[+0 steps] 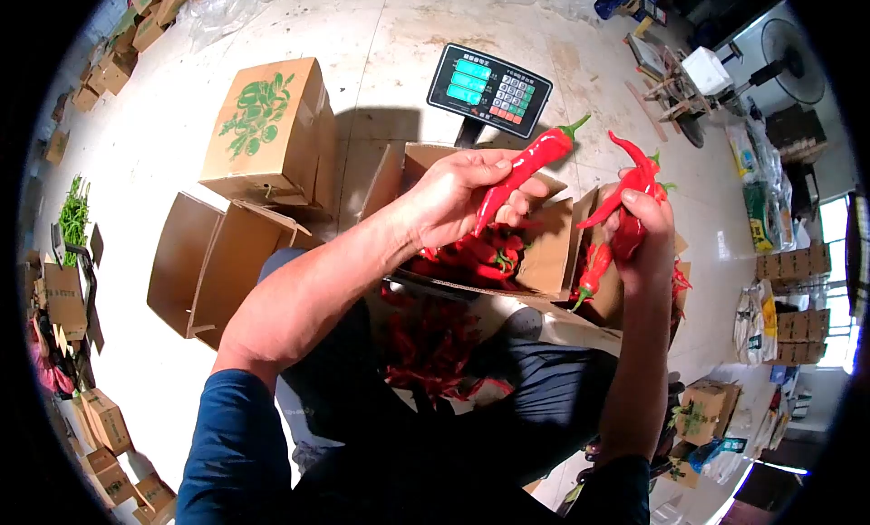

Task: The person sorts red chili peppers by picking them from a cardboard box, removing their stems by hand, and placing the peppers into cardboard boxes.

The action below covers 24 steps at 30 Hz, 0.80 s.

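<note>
My left hand point(471, 189) is closed round a long red pepper point(526, 173) with a green stem, held above an open cardboard box point(551, 253) with red peppers point(478, 260) in it. To the right, my right hand point(642, 218) grips several red peppers point(640, 179), their tips and stems sticking out between the fingers. Below that hand is a second open box point(609, 309) with more red peppers. A heap of red peppers point(433, 344) lies between my legs, partly in shadow.
A scale display point(489, 88) stands behind the boxes. At the left are a closed carton point(263, 131) with a green print and an open empty carton point(186, 262). Green peppers point(74, 218) lie at the far left. A fan point(792, 61) stands at the upper right.
</note>
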Each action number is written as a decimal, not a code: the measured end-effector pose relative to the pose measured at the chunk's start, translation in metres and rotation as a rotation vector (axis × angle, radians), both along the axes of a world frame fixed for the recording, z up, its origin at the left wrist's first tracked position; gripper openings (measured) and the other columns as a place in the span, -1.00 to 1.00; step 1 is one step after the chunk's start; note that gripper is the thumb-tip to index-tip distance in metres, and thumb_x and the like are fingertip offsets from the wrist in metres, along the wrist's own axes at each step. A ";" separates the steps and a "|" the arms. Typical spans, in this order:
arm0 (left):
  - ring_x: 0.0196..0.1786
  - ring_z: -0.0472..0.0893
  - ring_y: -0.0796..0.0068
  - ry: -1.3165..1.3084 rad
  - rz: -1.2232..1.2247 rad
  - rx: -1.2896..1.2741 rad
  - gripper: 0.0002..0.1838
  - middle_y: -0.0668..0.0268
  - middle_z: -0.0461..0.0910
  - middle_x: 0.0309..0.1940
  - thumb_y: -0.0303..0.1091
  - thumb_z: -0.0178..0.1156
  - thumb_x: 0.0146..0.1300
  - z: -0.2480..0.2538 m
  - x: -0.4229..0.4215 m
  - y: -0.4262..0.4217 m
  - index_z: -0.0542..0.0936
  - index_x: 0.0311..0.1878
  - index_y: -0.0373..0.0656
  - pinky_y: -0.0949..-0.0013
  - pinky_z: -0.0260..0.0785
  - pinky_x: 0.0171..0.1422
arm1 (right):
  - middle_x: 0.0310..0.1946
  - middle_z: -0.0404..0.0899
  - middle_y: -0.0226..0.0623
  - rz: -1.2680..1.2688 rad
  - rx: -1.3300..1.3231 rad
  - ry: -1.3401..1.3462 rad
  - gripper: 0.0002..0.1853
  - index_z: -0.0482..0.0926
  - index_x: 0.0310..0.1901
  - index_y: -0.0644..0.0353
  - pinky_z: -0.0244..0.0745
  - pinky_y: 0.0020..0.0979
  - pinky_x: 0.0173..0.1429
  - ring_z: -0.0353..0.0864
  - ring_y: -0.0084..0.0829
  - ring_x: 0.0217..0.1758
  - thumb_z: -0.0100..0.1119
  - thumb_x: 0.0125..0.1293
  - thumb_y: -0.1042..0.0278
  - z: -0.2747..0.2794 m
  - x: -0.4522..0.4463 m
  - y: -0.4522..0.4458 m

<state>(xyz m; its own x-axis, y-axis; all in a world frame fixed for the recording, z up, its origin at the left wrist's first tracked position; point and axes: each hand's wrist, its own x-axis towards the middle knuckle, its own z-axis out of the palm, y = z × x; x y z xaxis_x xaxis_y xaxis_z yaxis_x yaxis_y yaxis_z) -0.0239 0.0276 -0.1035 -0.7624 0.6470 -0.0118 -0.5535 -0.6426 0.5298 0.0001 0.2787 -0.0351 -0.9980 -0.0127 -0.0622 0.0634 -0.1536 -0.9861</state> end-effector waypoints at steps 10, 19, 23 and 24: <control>-0.27 0.65 0.44 0.445 -0.046 -0.758 -0.69 0.21 0.66 -0.27 -0.36 -0.10 0.56 -0.009 -0.010 0.006 0.55 0.16 -0.27 0.36 0.53 -0.15 | -0.31 0.61 -0.23 0.056 -0.020 -0.012 -0.55 0.44 0.03 0.27 0.44 -0.54 -0.43 0.52 -0.59 -0.46 0.24 0.11 0.28 -0.001 -0.001 0.007; -0.12 0.62 0.56 0.557 0.147 -0.521 -0.40 0.29 0.64 -0.17 -0.32 0.33 0.34 0.005 0.014 0.021 0.36 0.35 -0.36 0.43 0.50 0.08 | -0.37 0.54 -0.44 0.125 0.125 -0.074 -0.70 0.51 -0.09 0.25 0.35 -0.58 -0.35 0.47 -0.65 -0.43 0.29 0.13 0.44 -0.021 -0.005 -0.016; -0.14 0.61 0.63 0.547 0.134 -0.492 -0.33 0.33 0.65 -0.22 -0.48 0.35 0.28 0.008 0.015 0.022 0.29 0.40 -0.34 0.50 0.49 0.04 | -0.34 0.54 -0.48 0.257 0.281 0.111 -0.70 0.50 -0.05 0.29 0.39 -0.57 -0.22 0.49 -0.67 -0.31 0.27 0.18 0.50 -0.023 -0.001 -0.036; -0.15 0.61 0.63 0.540 0.131 -0.503 -0.33 0.34 0.65 -0.23 -0.49 0.35 0.28 0.006 0.013 0.021 0.29 0.40 -0.34 0.50 0.49 0.03 | -0.32 0.57 -0.44 0.270 0.298 0.100 -0.69 0.48 -0.03 0.30 0.44 -0.57 -0.15 0.52 -0.66 -0.26 0.30 0.25 0.42 -0.017 0.002 -0.042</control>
<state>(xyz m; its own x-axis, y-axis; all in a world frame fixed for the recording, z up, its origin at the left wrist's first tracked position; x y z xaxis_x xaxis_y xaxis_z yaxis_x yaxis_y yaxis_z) -0.0106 0.0489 -0.0975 -0.8164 0.5660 0.1149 -0.0693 -0.2934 0.9535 0.0019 0.2372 -0.0520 -0.9627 -0.2707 -0.0057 -0.0360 0.1487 -0.9882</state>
